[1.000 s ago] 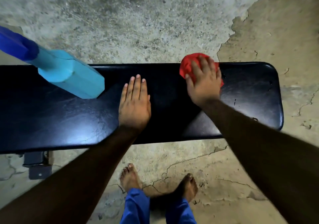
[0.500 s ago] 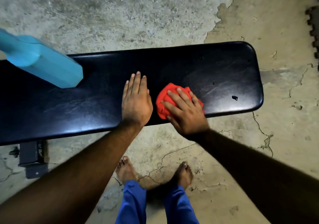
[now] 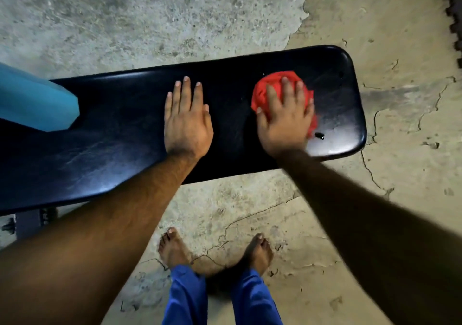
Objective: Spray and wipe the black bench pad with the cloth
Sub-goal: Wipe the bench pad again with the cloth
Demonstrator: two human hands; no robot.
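Observation:
The long black bench pad (image 3: 120, 149) runs across the view from the left edge to a rounded end at the right. My left hand (image 3: 186, 122) lies flat on the pad's middle, fingers straight. A crumpled red cloth (image 3: 262, 87) sits near the pad's right end, and my right hand (image 3: 285, 122) presses down on it with spread, nearly straight fingers. Most of the cloth is hidden under the palm. A teal, bottle-like object (image 3: 32, 104) lies on the pad at the far left, partly cut off by the frame.
A small dark tear (image 3: 319, 136) marks the pad just right of my right wrist. The floor is cracked concrete, and my bare feet (image 3: 175, 249) stand close to the bench. A grey bench frame part (image 3: 27, 222) shows under the pad at left. A dark foam mat edge (image 3: 453, 12) is at far right.
My right hand has slid the red cloth from the pad's near edge beside my left hand out toward the right end. My left hand stays flat in place.

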